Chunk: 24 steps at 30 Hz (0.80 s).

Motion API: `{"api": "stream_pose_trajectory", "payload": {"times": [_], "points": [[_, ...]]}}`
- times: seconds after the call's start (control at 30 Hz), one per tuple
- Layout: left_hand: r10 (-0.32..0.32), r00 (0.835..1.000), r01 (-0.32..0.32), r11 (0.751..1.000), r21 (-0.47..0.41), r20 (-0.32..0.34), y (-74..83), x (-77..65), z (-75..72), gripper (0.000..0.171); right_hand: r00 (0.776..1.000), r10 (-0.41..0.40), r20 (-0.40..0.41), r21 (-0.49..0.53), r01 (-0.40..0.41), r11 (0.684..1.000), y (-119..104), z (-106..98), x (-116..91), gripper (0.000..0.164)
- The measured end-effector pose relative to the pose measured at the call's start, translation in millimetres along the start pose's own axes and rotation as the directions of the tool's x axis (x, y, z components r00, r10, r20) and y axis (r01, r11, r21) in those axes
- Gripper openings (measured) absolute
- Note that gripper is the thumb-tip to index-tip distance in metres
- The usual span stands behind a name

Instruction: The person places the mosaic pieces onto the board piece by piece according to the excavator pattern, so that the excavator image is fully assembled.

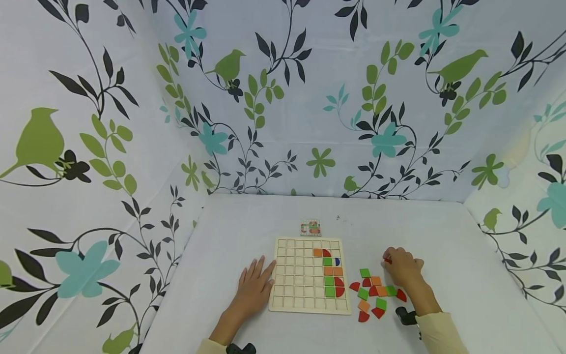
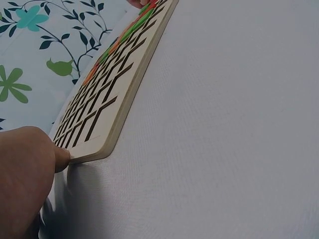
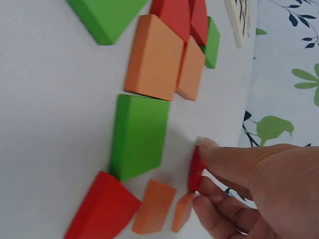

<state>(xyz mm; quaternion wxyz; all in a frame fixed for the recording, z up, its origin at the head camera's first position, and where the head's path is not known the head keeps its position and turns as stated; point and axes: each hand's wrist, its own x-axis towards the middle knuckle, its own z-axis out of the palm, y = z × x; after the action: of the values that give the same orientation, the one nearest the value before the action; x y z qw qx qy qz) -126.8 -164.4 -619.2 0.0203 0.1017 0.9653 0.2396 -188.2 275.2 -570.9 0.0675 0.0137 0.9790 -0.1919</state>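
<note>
Right hand pinches a red piece, probably light, stiff; best held by edges. Left hand rests outspread, gripping nothing.

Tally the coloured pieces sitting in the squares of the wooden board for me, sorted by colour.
Orange pieces: 3
Red pieces: 3
Green pieces: 3
Blue piece: 1
Total on the wooden board: 10
</note>
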Motion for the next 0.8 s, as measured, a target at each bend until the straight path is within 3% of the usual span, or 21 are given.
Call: {"api": "stream_pose_trajectory", "payload": {"times": [0.13, 0.33, 0.5, 0.67, 0.8], "points": [[0.009, 1.0, -0.009, 1.0, -0.002, -0.012, 0.6, 0.0, -1.1, 0.052, 0.999, -0.002, -0.038, 0.041, 0.003, 0.999, 0, 6, 3, 0.029], [0.004, 1.0, -0.004, 1.0, -0.016, 0.001, 1.4, -0.6, -3.2, 0.051, 1.0, 0.006, 0.006, 0.104, -0.006, 0.995, -1, 10, 5, 0.031], [0.004, 1.0, -0.004, 1.0, -0.016, 0.003, 1.6, -0.5, -4.2, 0.051, 1.0, 0.016, 0.002, 0.101, -0.016, 0.995, -1, 14, 8, 0.025], [0.002, 1.0, -0.002, 1.0, -0.018, 0.011, 0.2, 0.4, -2.6, 0.051, 0.998, 0.056, -0.023, 0.093, -0.054, 0.994, -3, 15, 9, 0.036], [0.0, 1.0, 0.0, 1.0, -0.013, 0.017, -1.3, 0.8, -1.6, 0.052, 0.999, 0.034, -0.015, 0.103, -0.033, 0.994, -4, 17, 9, 0.036]]}}
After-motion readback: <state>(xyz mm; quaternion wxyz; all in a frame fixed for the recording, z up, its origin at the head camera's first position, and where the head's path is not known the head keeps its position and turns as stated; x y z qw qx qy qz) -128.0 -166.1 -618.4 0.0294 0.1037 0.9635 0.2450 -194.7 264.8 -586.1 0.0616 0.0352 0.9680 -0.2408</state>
